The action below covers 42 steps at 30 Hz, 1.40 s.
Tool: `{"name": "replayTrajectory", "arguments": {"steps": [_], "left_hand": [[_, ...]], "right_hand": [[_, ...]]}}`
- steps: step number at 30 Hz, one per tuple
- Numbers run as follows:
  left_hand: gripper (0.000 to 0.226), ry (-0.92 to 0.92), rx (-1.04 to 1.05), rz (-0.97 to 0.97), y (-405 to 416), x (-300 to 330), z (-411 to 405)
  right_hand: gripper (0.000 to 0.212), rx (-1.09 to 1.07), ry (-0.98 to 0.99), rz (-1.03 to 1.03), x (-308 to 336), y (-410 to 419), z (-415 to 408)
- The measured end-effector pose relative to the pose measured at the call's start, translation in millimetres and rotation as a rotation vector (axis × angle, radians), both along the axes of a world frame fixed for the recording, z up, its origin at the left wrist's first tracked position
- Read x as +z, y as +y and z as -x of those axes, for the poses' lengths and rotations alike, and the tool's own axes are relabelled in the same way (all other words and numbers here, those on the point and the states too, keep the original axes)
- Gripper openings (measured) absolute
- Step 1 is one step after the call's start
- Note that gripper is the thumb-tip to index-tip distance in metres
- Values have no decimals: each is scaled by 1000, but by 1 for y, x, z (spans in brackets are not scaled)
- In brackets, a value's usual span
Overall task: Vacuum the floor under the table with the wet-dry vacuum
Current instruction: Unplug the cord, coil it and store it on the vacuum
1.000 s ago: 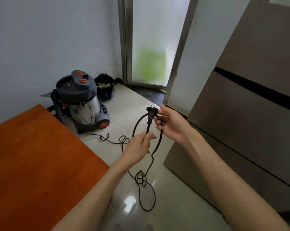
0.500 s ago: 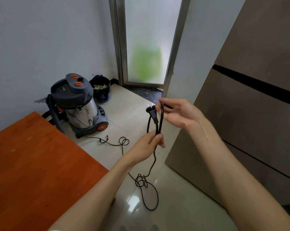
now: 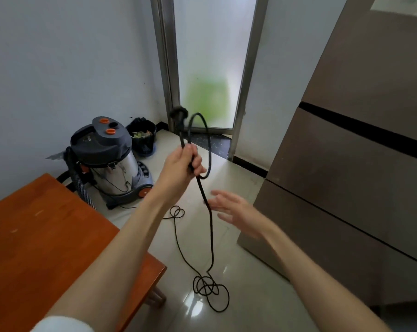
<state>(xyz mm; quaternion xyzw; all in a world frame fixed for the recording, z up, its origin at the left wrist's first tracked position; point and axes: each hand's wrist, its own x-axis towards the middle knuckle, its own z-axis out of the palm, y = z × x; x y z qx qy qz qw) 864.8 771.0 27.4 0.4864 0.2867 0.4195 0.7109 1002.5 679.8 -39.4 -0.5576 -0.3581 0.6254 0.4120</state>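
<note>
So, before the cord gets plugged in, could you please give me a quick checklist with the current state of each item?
1. Cord held: ok, left hand grips it below the plug.
2. Right hand free: ok, open beside the cord, apparently not touching it.
3. Cord untangled: not ok, a knotted coil lies on the floor.
4. Wall socket located: cannot tell, none in view.
5. Vacuum upright by the wall: ok.

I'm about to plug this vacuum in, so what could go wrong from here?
The cord lies in tangled loops on the floor by your feet, so it could trip you or knot as the left hand pulls it. Pulled taut, it may tug the vacuum or catch on the table corner.
</note>
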Motion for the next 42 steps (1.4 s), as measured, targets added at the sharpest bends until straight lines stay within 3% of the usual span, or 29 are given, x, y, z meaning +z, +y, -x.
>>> {"name": "replayTrajectory", "arguments": {"steps": [2, 5, 8, 10, 14, 18, 22, 25, 26, 27, 29, 31, 35, 38, 42], "left_hand": [[31, -71, 30, 34, 10, 11, 1], [31, -116, 73, 40, 18, 17, 6], [31, -86, 90, 19, 9, 5, 4], [30, 26, 68, -24, -3, -8, 5], [26, 97, 110, -58, -11, -16, 14], [30, -56, 91, 73, -6, 4, 10], [37, -329, 62, 228, 12, 39, 25], [39, -650, -12, 350, 32, 57, 56], [38, -667, -21, 344, 37, 60, 65], [37, -595, -8, 306, 40, 61, 71], [34, -279, 42, 190, 42, 57, 74], [33, 35, 94, 100, 35, 46, 68], [29, 587, 136, -79, 8, 0, 51], [27, 733, 66, -123, -15, -39, 36], [29, 701, 11, -116, -38, -64, 19]], "right_hand": [[36, 149, -163, -7, -6, 0, 10], [26, 107, -294, -56, -12, 4, 16], [21, -42, -213, -110, -8, 7, 19], [24, -120, -189, -156, 1, 12, 20], [24, -127, 38, -177, 18, 16, 19], [21, 69, -29, -179, 15, 15, 20], [26, 239, -471, -40, -20, 8, 7], [41, 158, -642, 175, -59, -8, -18], [45, 92, -678, 238, -66, -11, -25], [47, 14, -700, 298, -69, -13, -31], [46, -118, -714, 381, -61, -10, -40], [39, -190, -587, 408, -47, -1, -45], [28, -429, 149, 369, -21, 21, -39], [28, -517, 420, 249, 8, 32, -21], [20, -526, 715, 185, 42, 38, 2]]}}
